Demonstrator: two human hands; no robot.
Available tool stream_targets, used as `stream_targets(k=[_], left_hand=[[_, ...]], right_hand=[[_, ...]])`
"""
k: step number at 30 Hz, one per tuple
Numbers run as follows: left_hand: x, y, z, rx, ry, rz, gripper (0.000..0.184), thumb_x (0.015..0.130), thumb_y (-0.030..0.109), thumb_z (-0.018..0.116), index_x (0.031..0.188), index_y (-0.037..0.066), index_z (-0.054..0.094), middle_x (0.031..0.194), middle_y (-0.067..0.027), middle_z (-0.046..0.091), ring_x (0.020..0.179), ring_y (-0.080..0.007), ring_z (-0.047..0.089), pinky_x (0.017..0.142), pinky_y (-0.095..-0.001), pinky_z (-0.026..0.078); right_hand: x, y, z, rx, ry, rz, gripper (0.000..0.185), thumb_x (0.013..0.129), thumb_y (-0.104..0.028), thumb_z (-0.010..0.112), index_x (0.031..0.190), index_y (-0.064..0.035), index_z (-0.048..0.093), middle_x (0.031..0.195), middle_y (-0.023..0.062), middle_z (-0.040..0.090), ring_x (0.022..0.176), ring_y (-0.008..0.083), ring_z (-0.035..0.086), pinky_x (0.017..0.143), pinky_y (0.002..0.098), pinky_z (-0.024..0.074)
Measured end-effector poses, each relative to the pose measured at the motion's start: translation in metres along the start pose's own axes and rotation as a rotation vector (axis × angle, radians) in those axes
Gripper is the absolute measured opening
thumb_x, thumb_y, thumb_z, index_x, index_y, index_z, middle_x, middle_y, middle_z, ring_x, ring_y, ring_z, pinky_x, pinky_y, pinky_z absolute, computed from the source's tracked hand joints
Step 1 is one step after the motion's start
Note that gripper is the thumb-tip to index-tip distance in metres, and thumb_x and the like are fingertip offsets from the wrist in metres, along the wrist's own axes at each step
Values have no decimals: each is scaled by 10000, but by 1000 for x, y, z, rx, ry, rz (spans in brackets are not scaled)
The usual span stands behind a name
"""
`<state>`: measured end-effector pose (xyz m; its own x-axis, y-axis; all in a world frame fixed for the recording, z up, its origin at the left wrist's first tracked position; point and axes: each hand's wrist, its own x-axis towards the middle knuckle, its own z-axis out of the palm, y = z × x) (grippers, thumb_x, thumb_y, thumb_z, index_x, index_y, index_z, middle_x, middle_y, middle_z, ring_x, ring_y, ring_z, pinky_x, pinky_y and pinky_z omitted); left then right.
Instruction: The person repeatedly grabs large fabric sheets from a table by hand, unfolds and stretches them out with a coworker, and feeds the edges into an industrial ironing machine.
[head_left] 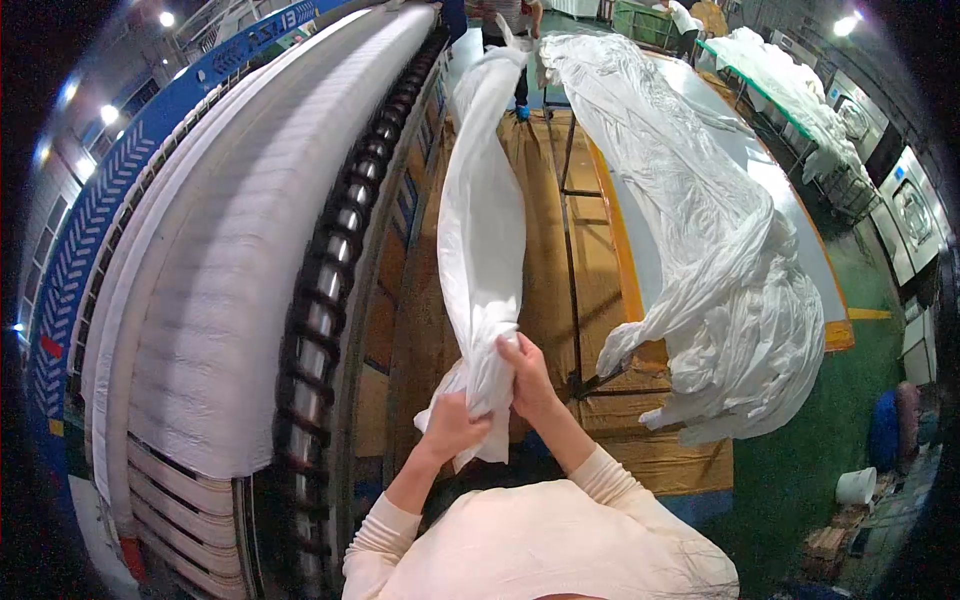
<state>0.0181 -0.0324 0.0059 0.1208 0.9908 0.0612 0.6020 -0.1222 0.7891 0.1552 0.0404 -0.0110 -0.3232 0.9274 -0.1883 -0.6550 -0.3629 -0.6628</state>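
A long white sheet [482,200] stretches away from me, bunched at my end and held up at the far end by another person. My left hand [455,428] is closed round its gathered edge, low on the bundle. A little higher and to the right, my right hand [528,375] grips the same sheet with the thumb on top. Below my hands a loose end of the cloth hangs down. Just to the right, a heap of crumpled white sheets [690,200] lies along a table and droops over its near end.
At left runs a large ironing machine with white cloth [225,230] on its bed and a dark spiral-wrapped roller [340,240] along its edge. The table [775,185] stands at right on a metal frame. Farther right are a white bucket [856,487] and washing machines [912,205].
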Motion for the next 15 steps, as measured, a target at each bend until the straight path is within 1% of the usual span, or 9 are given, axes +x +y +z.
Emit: stream_targets(k=[2, 3, 4, 6, 7, 10, 11, 14, 15], left_hand=[[-6, -1, -2, 115, 34, -90, 431, 658, 148, 684, 1030, -10, 533, 771, -191, 613, 763, -358, 616, 695, -411, 485], [-7, 3, -6, 116, 46, -68, 488, 673, 144, 669, 1107, 18, 485, 887, -194, 601, 863, -364, 597, 727, -422, 475], [-7, 6, -6, 141, 135, -19, 493, 676, 148, 670, 1113, 19, 482, 916, -188, 592, 881, -361, 587, 738, -417, 471], [-3, 17, -11, 198, 322, 88, 502, 681, 156, 672, 1125, 22, 477, 974, -176, 574, 918, -355, 568, 761, -405, 462], [-3, 26, -15, 240, 385, 80, 527, 684, 168, 677, 1134, 5, 457, 1008, -178, 549, 923, -359, 543, 773, -405, 450], [-4, 52, -30, 523, 572, 269, 511, 693, 170, 671, 1117, -16, 454, 930, -179, 531, 848, -350, 537, 732, -407, 448], [-6, 55, -30, 494, 607, 302, 465, 711, 153, 652, 1099, -14, 457, 924, -187, 521, 846, -350, 535, 711, -410, 445], [-26, 62, -30, 339, 380, 131, 434, 719, 130, 639, 1088, -14, 463, 943, -190, 522, 858, -346, 538, 698, -389, 449], [-33, 68, -29, 268, 326, 19, 389, 703, 71, 626, 1060, -2, 490, 939, -181, 548, 863, -336, 558, 708, -387, 459]], right_hand=[[-22, -10, 20, 77, -80, -36, 398, 807, -151, 641, 1135, 4, 477, 952, 60, 573, 824, 144, 584, 734, 293, 498], [-34, -12, 29, 114, -117, -57, 423, 791, -126, 648, 1150, 3, 466, 967, 64, 570, 836, 148, 585, 744, 295, 500], [-47, -6, 39, 125, -124, -65, 464, 746, -69, 657, 1162, -10, 460, 988, 68, 569, 865, 157, 587, 764, 299, 503], [-59, -13, 57, 175, -200, -51, 483, 736, -53, 654, 1172, -22, 449, 986, 67, 569, 881, 163, 587, 784, 313, 501], [-56, -17, 57, 195, -173, -96, 483, 737, -56, 651, 1173, -25, 446, 984, 66, 566, 890, 165, 585, 788, 316, 498], [-47, -41, 57, 239, -186, -161, 479, 735, -49, 628, 1175, -30, 441, 980, 69, 561, 907, 171, 581, 789, 320, 492], [-48, -43, 57, 232, -219, -192, 481, 735, -46, 623, 1179, -31, 439, 981, 71, 562, 906, 173, 582, 786, 320, 493], [-58, -46, 61, 127, -270, -231, 504, 733, -45, 624, 1192, -23, 418, 988, 58, 542, 882, 145, 563, 773, 300, 475], [-59, -43, 63, 46, -276, -243, 513, 735, -60, 639, 1194, -18, 413, 985, 53, 533, 874, 132, 553, 769, 293, 468]])
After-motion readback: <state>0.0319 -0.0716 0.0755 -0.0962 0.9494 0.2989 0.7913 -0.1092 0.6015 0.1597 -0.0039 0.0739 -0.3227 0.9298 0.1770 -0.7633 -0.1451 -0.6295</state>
